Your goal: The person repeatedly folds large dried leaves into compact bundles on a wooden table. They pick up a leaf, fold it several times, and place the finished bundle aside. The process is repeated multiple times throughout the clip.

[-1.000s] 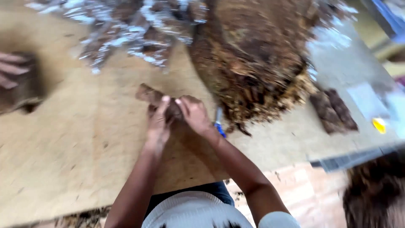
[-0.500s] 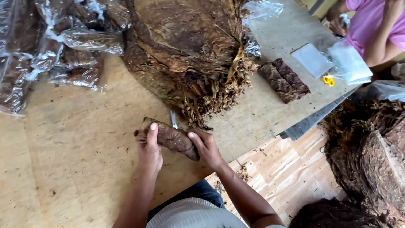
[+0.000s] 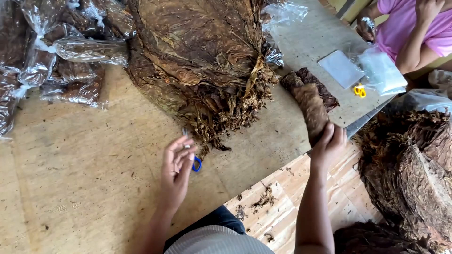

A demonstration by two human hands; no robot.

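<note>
**While the right hand holds a bundle, the left lies at the scissors**

As the frame stands, the work looks to be between two steps: a rolled bundle (image 3: 310, 107) of brown leaf is held out over the far edge of the table (image 3: 94, 160), beside darker bundles (image 3: 325, 89) already lying there, and the cutting tool is just being met.

The right hand (image 3: 328, 143) is closed round the bundle's lower end, fingers wrapped and thumb behind, so the roll stands up and away from the palm, tilted toward the big leaf pile (image 3: 202, 61). The bundle seems to touch or nearly touch the darker ones; which, the view does not settle.

The left hand (image 3: 176, 162) lies on the table just below the pile's ragged fringe. Its fingers (image 3: 181, 148) are half open and loosely spread over small scissors (image 3: 197, 164), whose blue loop shows by the thumb side and whose blades point up toward the pile. They touch the tool, but whether they have a true hold on it cannot be told.

By judgement, laying the roll down calls for a gentle release so it stays wound, and using the scissors calls for fingers seated in the loops first.
</note>
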